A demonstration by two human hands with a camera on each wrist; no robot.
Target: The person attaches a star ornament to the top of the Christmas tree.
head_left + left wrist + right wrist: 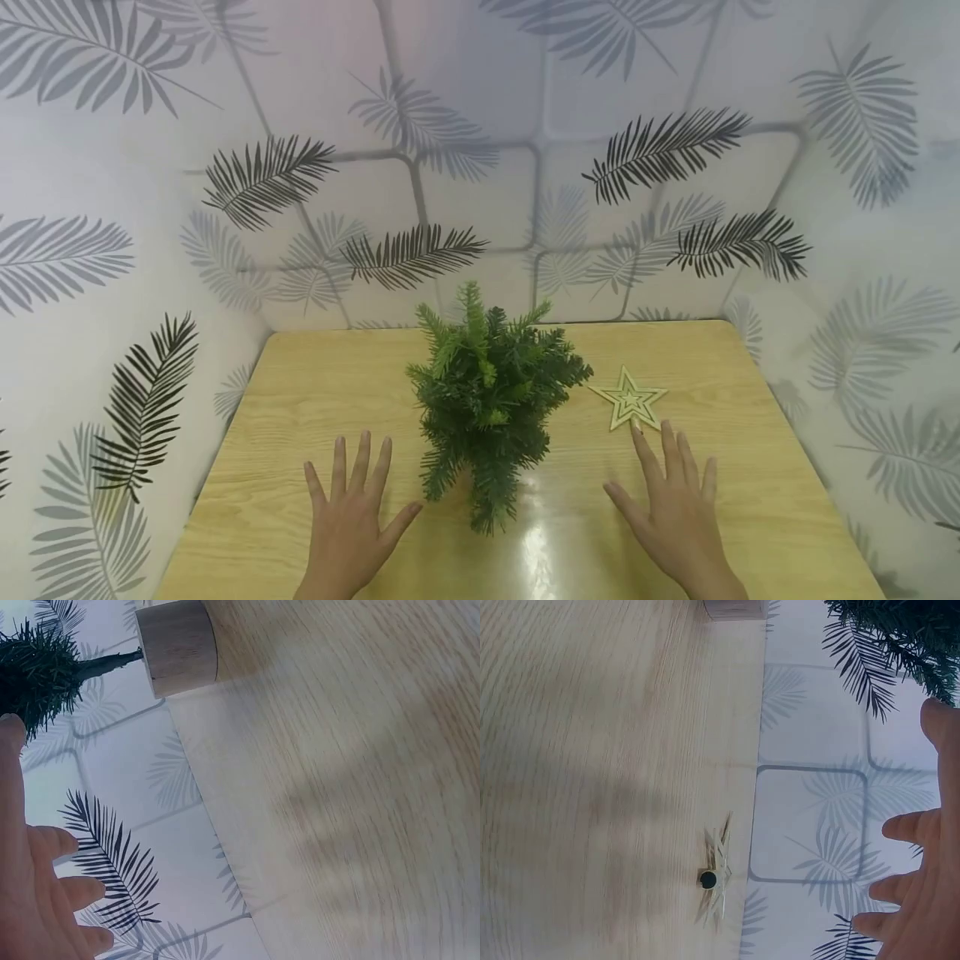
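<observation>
A small artificial Christmas tree (491, 400) stands at the middle of the table, its green needles hiding its foot in the head view. The left wrist view shows a thin trunk (109, 665) set in a round wooden base (180, 649). To the tree's right lies a pale gold star (628, 402), a nested openwork shape; a short tube with a dark round end (708, 880) shows on it from the side. My left hand (350, 525) is spread left of the tree, holding nothing. My right hand (678, 517), also spread and holding nothing, is nearest the star.
The light wooden table (315, 375) reaches back to a wall (480, 200) covered with a leaf-patterned sheet, which also runs along both sides. A bright reflection lies on the tabletop in front of the tree.
</observation>
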